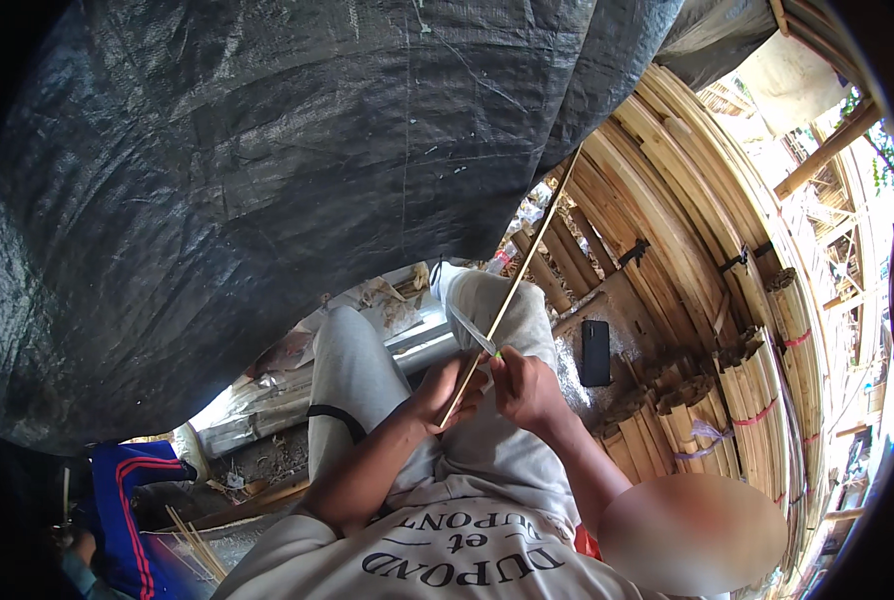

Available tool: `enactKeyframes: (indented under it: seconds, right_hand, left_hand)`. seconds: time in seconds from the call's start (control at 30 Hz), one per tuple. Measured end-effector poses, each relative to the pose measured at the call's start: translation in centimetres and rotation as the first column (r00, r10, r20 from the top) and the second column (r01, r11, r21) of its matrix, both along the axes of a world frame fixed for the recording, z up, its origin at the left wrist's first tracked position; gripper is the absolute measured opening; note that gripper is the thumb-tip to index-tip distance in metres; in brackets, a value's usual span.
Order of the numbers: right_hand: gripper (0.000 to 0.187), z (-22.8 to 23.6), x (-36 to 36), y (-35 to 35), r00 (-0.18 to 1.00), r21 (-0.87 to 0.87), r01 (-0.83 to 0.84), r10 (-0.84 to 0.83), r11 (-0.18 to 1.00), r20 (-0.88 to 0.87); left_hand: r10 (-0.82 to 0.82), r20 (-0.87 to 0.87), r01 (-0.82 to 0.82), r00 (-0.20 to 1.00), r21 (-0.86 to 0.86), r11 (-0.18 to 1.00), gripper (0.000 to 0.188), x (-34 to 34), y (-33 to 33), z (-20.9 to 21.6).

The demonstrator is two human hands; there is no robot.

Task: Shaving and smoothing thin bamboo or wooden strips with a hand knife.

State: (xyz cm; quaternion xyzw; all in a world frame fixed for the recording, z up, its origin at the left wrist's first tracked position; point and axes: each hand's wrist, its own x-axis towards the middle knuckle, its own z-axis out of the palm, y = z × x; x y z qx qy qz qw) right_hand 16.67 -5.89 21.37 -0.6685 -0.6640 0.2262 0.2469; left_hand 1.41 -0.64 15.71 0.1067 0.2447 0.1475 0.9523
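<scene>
Mid-shave on bamboo strip [515, 280]: left hand [445, 392] clamped on lower end, right hand [527, 388] gripping knife [473, 330], blade against strip just above left hand. Next likely: steady stroke along strip, shallow angle.

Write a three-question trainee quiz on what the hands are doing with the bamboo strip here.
1. True or false: the left hand holds the bamboo strip.
2. What does the right hand hold? A a knife; B a hammer; C a brush.
3. Fill in: the black phone lies to the person's ____ side.

Key: 1 true. 2 A, its blade against the strip. 3 right.
</scene>
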Motion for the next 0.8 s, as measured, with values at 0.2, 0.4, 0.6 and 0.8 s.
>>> enactKeyframes:
  seconds: [0.2, 0.4, 0.6, 0.8]
  right_hand:
    - [0.021, 0.8, -0.5, -0.5, 0.997, 0.050, 0.029, -0.033, 0.998, 0.067]
    - [0.018, -1.8, 3.1, 0.5, 0.901, 0.211, -0.036, -0.060, 0.977, 0.430]
    - [0.021, -1.5, 5.1, 2.9, 0.927, 0.271, -0.055, -0.052, 0.961, 0.372]
    - [0.021, -3.8, 11.3, 7.0, 0.731, 0.228, -0.001, -0.155, 0.974, 0.664]
  left_hand:
    - [0.015, -0.056, -0.014, 0.998, 0.023, 1.000, 0.030, 0.1, 0.0, 1.2]
    - [0.082, -0.013, -0.083, 0.997, -0.056, 0.995, 0.019, 0.6, -0.5, 1.7]
    - [0.093, 0.170, -0.084, 0.981, -0.057, 0.995, 0.015, 0.4, -0.4, 0.9]
    - [0.008, 0.125, -0.015, 0.992, 0.049, 0.999, 0.015, 0.5, -0.1, 1.2]
